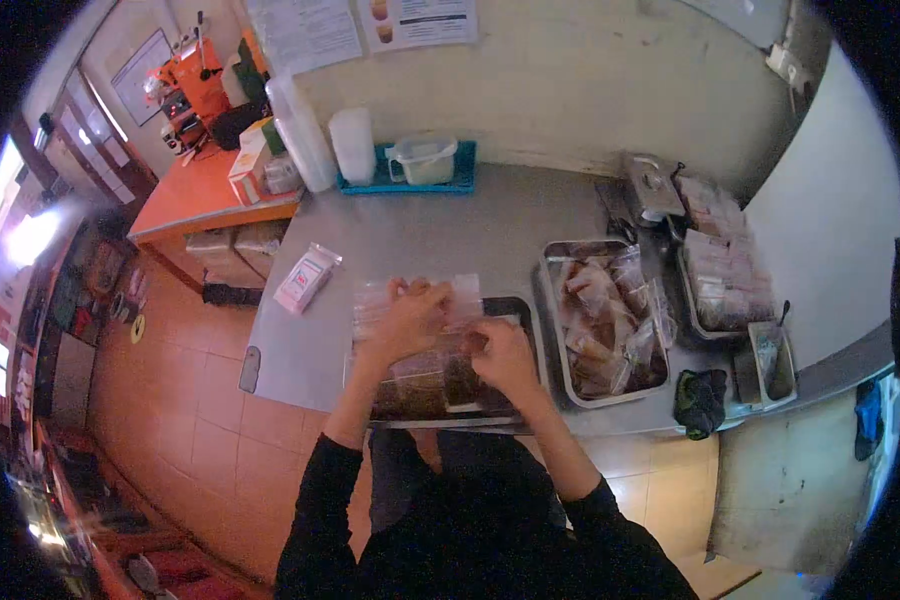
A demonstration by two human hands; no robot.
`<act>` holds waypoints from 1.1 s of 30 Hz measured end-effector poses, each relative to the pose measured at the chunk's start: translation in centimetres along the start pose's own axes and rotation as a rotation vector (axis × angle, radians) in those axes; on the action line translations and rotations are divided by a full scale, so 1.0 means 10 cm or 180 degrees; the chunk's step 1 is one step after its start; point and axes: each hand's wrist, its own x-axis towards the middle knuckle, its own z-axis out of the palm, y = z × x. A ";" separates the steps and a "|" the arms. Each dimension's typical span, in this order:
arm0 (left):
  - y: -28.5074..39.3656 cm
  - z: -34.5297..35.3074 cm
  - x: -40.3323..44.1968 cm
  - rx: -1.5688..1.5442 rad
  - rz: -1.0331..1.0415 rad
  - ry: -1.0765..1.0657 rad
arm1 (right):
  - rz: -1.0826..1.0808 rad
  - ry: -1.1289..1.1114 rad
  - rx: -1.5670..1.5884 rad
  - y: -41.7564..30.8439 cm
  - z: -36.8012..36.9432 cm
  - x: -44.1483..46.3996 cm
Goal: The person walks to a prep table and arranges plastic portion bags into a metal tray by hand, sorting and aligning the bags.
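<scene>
A metal tray (530, 340) stands at the counter's front edge, just before my body. Packed clear bags with dark brown contents (417, 383) lie in it. Over its far left part spreads a clear plastic bag (373, 305). My left hand (415, 318) bends its fingers round the bag's upper part. My right hand (502, 357) is closed in a pinch at the bag's right side; its fingertips are partly hidden. To the left, apart from both hands, lies a white and pink packet with a red label (308, 278).
On the right, a metal tray (610, 395) holds bagged brown pieces; another tray (730, 328) carries stacked packets. Beside them are a dark cloth (700, 403) and a small metal container with a utensil (770, 365). A blue tray (460, 186) with a plastic jug (425, 160) stands by the wall.
</scene>
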 end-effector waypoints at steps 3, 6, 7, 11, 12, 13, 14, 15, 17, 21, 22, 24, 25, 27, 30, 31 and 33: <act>-0.13 0.10 -0.05 0.0294 0.0512 0.0336 | 0.0009 0.0097 0.0175 0.02 0.01 0.04; 0.19 -0.16 -0.12 0.0203 0.0227 0.0344 | 0.0122 0.0113 0.0301 0.01 0.03 0.03; 0.19 -0.14 -0.16 0.0172 0.0268 0.0327 | 0.0069 0.0160 0.0349 0.01 0.03 0.02; 0.19 -0.08 -0.24 0.0322 0.0300 -0.0114 | -0.0227 0.0165 0.0138 0.08 0.06 0.03; 0.21 -0.08 -0.24 0.0503 0.0210 -0.0091 | -0.0209 0.0192 0.0125 0.07 0.06 0.02; 0.21 -0.06 -0.24 0.0496 0.0242 -0.0096 | -0.0141 0.0181 0.0257 0.06 0.06 0.02; 0.21 -0.05 -0.24 0.0496 0.0179 -0.0080 | -0.0076 0.0165 0.0390 0.05 0.04 0.00; 0.22 -0.04 -0.23 0.0496 0.0109 -0.0062 | -0.0066 0.0180 0.0381 0.04 0.01 -0.02; 0.20 -0.06 -0.21 0.0286 0.0092 -0.0118 | -0.0482 0.0570 0.0222 0.03 -0.08 -0.07; 0.26 -0.11 -0.19 0.0178 0.0028 -0.0155 | 0.0013 0.0720 0.0137 0.16 -0.54 -0.26; 0.22 -0.06 -0.21 0.0166 0.0025 -0.0161 | 0.0161 0.0869 -0.0009 0.27 -0.63 -0.35; 0.12 0.06 -0.24 -0.0174 0.0033 0.0061 | 0.0423 0.1118 -0.0916 0.47 -0.86 -0.52; 0.13 0.05 -0.25 -0.0187 0.0042 0.0059 | 0.0928 0.0898 -0.1084 0.57 -1.02 -0.61; 0.16 0.00 -0.27 -0.0045 0.0011 0.0082 | 0.1431 0.0674 -0.1257 0.69 -1.23 -0.81; 0.15 0.02 -0.27 -0.0126 -0.0052 0.0064 | 0.1863 0.0938 -0.2890 0.63 -1.37 -1.01; 0.16 0.01 -0.27 -0.0134 -0.0057 0.0055 | 0.2127 0.0576 -0.2850 0.57 -1.41 -1.01; 0.20 -0.03 -0.25 0.0144 -0.0074 0.0062 | 0.2374 0.0208 -0.2791 0.58 -1.41 -1.03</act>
